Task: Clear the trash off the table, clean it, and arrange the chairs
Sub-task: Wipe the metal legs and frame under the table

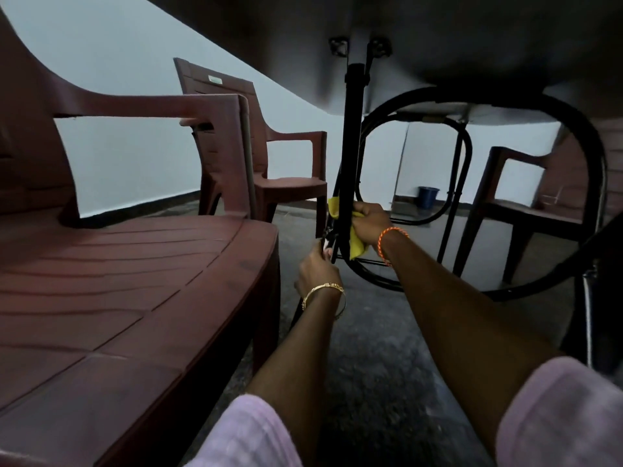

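**Q:** Head view from low down, under the table [438,35] — what are the hands doing?

**R:** The right hand [369,225] has its fingers curled round a yellow cloth [356,246], pressing it against the black upright table leg [350,156]. The left hand [317,267] sits just below and to the left, fingers wrapped round the lower part of the same black frame.

**Q:** Anything on the wrists?

**R:** A gold bangle [323,293] on the left, an orange thread band [387,237] on the right. Pale pink sleeves show at the near edge.

**Q:** And the chairs?

**R:** A brown plastic chair [118,281] fills the near left, its seat beside the left forearm. A second chair [269,163] stands farther back, left of the table leg. A third chair [526,203] is at the far right, seen through the curved black frame loop.

**Q:** Anything else?

**R:** A blue bucket [428,196] against the far wall.
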Tool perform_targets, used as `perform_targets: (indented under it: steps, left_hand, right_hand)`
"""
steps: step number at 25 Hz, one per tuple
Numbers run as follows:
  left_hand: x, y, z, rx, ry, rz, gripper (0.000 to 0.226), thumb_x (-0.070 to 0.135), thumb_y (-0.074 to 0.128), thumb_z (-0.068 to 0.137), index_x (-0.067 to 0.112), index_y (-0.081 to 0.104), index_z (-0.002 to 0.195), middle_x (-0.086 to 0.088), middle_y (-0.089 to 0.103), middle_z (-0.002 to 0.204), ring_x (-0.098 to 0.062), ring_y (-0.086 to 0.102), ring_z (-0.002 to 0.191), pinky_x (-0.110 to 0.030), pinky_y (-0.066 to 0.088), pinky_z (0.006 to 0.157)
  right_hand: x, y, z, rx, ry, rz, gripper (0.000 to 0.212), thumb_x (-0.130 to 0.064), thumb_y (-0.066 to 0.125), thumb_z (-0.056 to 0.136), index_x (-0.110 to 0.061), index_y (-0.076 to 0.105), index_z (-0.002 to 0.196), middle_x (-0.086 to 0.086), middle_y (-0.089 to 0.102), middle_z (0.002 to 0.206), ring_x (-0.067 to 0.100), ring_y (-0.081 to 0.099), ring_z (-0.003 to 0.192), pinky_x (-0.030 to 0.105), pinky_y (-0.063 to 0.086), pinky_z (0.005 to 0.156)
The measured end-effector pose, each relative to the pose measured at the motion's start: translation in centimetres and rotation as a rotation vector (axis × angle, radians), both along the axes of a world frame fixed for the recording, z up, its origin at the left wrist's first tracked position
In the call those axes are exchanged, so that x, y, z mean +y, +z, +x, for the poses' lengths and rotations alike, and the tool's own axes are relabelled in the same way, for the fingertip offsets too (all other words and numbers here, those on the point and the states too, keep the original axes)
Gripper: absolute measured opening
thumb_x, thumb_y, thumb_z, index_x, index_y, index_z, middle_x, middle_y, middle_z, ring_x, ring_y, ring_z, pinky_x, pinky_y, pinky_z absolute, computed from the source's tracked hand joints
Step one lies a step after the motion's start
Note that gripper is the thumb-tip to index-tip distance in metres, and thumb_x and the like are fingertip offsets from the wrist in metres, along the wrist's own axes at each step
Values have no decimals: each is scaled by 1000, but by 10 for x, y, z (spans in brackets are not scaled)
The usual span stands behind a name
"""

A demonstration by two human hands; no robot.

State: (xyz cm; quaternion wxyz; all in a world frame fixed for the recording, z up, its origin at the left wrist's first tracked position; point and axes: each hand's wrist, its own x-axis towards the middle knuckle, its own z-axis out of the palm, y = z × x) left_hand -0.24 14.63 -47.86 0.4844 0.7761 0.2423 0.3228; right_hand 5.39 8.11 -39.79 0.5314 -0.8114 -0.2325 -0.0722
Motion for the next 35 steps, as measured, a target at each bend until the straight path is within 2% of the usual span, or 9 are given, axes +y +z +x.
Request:
perform_targets:
  steps: [6,10,13,16,19,23,28,31,35]
  left_hand:
    - [-9,8,-1,45,34,-117,42,12,47,93,26,50,132,-13,57,127,-31,50,120,-43,46,95]
    - [-40,0,-12,-304,48,44,67,-5,52,75,5,38,139,-22,16,150,-36,11,144,-39,19,118]
    - [-56,-5,-9,-475,-151,254,67,-13,50,67,-4,42,133,-26,23,148,-40,19,142,-47,23,118]
    - [-60,-3,8,-392,-102,421,59,-5,56,65,1,51,124,-23,44,134,-41,31,132,-54,37,105]
    - [-74,1,28,-324,-91,678,51,3,60,65,9,56,116,-15,51,125,-33,44,122,-47,42,97]
    - [-91,3,63,-29,-345,768,45,18,49,82,17,48,128,-3,55,124,-22,46,120,-31,31,104]
    - [-100,-9,95,377,-442,804,51,38,44,92,25,39,141,-7,40,148,-26,32,138,-45,10,118]
    - [-93,-25,100,506,-461,855,49,47,32,96,26,43,138,-6,45,145,-25,35,138,-48,4,118]
    - [-95,-46,101,436,-320,943,45,50,32,95,28,49,130,-6,53,135,-27,40,131,-43,10,118]
  right_hand:
    - [7,1,-7,73,-61,47,39,1,53,89,-11,59,126,15,63,123,20,59,96,28,51,87]
    - [2,0,-6,89,-76,186,31,7,56,87,5,62,117,14,68,101,9,60,74,4,46,52]
    - [-13,6,2,188,-115,279,29,12,54,86,14,59,114,7,65,84,-8,52,42,4,43,46]
    - [-40,33,16,161,-308,630,12,1,60,86,3,69,95,11,65,90,14,61,69,18,52,59]
    - [-57,80,24,-168,-292,869,20,8,54,86,2,68,98,18,67,104,11,65,69,10,47,50]
    - [-64,111,36,-979,-319,100,36,16,48,81,-3,68,104,27,56,126,40,48,123,26,30,107]
    - [-102,122,66,-1188,-312,-627,55,11,25,91,-2,28,145,16,21,156,28,16,146,26,8,118]
    - [-121,127,69,-1191,-288,-674,55,-6,17,92,-9,37,143,8,33,152,21,26,142,26,16,118]
    - [-143,134,71,-1138,-196,-591,56,-25,14,91,-13,50,133,6,46,140,18,38,132,31,27,114]
